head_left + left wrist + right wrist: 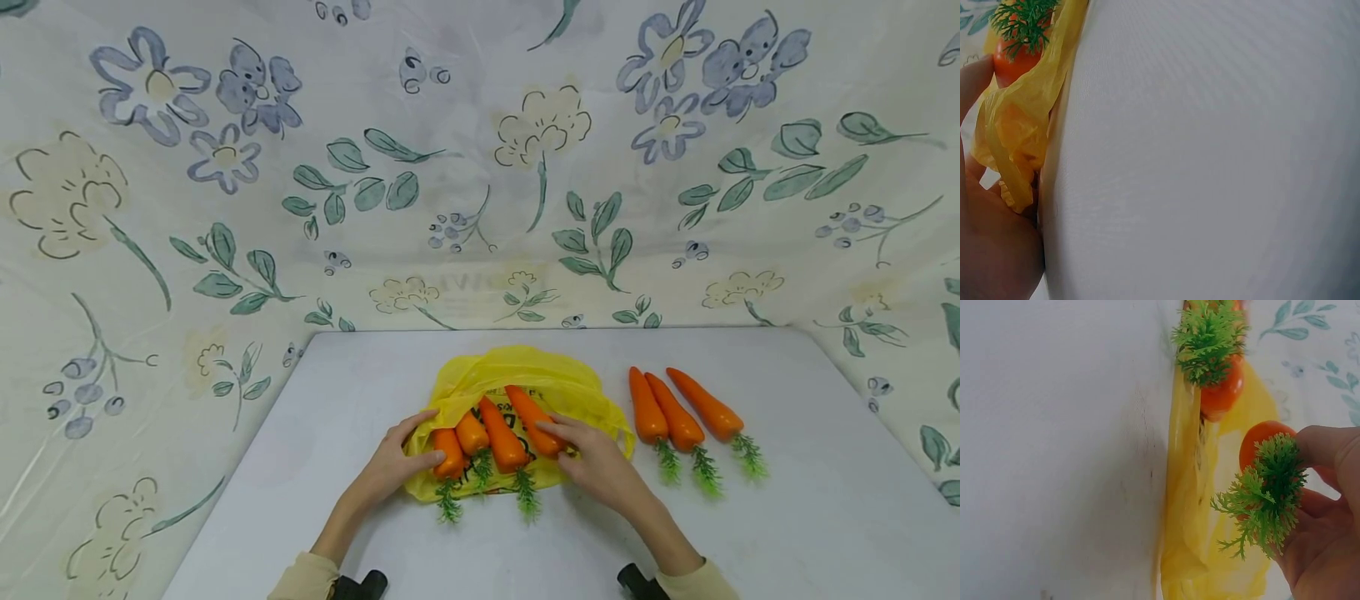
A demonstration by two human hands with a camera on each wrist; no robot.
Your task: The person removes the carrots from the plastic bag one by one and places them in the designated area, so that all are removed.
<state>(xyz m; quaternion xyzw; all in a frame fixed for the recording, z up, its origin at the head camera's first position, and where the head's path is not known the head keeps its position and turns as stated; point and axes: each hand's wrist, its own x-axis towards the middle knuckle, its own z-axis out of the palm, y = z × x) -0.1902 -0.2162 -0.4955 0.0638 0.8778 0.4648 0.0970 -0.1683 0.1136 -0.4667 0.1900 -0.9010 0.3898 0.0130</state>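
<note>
A yellow plastic bag (pixel 517 364) lies on the table with its mouth toward me and dark print inside. My left hand (pixel 388 468) grips the bag's left edge, its thumb against the leftmost carrot (pixel 449 454). Beside that one, two more carrots, a short-looking one (pixel 472 433) and a longer one (pixel 501 435), lie in the mouth, green tops sticking out. With thumb and fingers my right hand (pixel 603 468) pinches another carrot (pixel 529 415) at its thick end, tip pointing into the bag. Its leafy top (pixel 1269 487) shows in the right wrist view.
Three more carrots (pixel 675 413) lie on the white table (pixel 817 508) right of the bag, tips away from me. A flower-patterned cloth (pixel 465 167) hangs behind the table and at both sides.
</note>
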